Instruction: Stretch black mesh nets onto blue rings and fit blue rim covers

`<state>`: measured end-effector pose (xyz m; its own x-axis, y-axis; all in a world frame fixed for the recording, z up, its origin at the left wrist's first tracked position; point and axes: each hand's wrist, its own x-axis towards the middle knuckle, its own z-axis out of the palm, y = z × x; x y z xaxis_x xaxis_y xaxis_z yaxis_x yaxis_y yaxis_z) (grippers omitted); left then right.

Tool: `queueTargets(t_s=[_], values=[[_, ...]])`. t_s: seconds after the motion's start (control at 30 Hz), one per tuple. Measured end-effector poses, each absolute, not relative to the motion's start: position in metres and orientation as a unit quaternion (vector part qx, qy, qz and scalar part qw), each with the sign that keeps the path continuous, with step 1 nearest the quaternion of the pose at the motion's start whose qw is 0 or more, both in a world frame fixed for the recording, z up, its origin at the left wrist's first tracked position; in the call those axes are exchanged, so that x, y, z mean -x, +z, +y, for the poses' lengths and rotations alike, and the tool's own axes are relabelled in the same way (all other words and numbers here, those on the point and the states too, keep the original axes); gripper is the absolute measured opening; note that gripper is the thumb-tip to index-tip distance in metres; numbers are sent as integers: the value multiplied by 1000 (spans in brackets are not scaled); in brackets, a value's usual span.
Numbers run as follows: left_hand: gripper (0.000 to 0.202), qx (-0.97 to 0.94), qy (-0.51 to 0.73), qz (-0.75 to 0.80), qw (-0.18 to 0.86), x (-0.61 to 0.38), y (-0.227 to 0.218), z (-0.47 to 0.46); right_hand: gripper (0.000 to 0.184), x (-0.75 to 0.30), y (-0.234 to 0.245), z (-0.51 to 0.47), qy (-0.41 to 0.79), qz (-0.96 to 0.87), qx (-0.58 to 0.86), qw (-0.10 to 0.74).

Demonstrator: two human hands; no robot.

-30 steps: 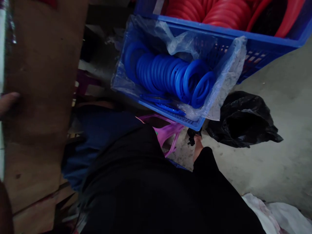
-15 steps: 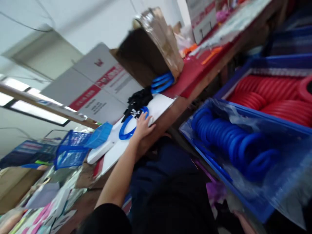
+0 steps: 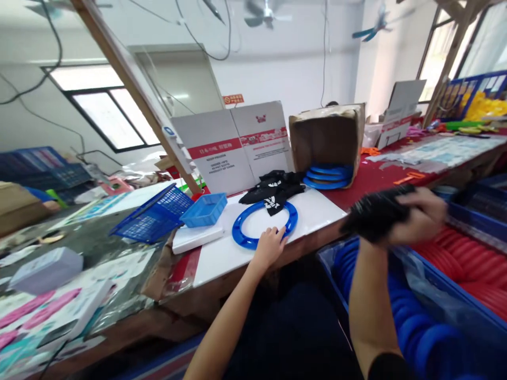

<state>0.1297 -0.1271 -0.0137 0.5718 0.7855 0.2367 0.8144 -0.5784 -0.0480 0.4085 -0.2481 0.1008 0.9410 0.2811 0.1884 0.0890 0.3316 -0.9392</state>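
A blue plastic ring lies flat on a white board at the table edge. My left hand is on its near rim, fingers bent over the edge. On the far rim rests part of a pile of black pieces with white print, limp like cloth. Over at the right, my right hand is raised above the crates and closed around a black bundle. Motion blurs that bundle, so its kind is unclear.
An open cardboard box holds several blue rings. Left of the board are a light-blue tray and a tilted blue basket. Below right stand crates of blue rings and red rings. A printed carton panel stands behind.
The view has levelled and swung. My right hand has come into sight, raised with a black bundle. My left hand stays at the blue ring, now on its near rim.
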Motion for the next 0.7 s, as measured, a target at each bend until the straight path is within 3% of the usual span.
queueTargets(t_s=[0.07,0.17,0.3,0.37,0.47,0.53,0.63,0.7], values=[[41,888,-98,-446,64,-114,-14,-130,40,-376,151,-140,-71,-305,504,805],[44,902,-108,-416,30,-91,-12,-133,46,-328,178,-27,0,-575,553,603],[49,902,-144,-407,-18,-81,2,-114,36,-315,126,-3,67,-730,528,429],[49,891,-109,-442,-4,-90,14,-90,32,-330,84,-39,103,-776,471,407],[60,864,-53,-500,9,-113,36,-39,32,-372,16,-137,204,-793,376,434],[64,858,-34,-513,2,-123,50,-5,33,-408,-33,-225,276,-698,416,513],[45,862,4,-507,-18,-135,65,30,28,-457,-108,-380,282,-374,471,748],[32,876,24,-480,-33,-161,59,36,19,-467,-146,-487,228,-162,513,812]])
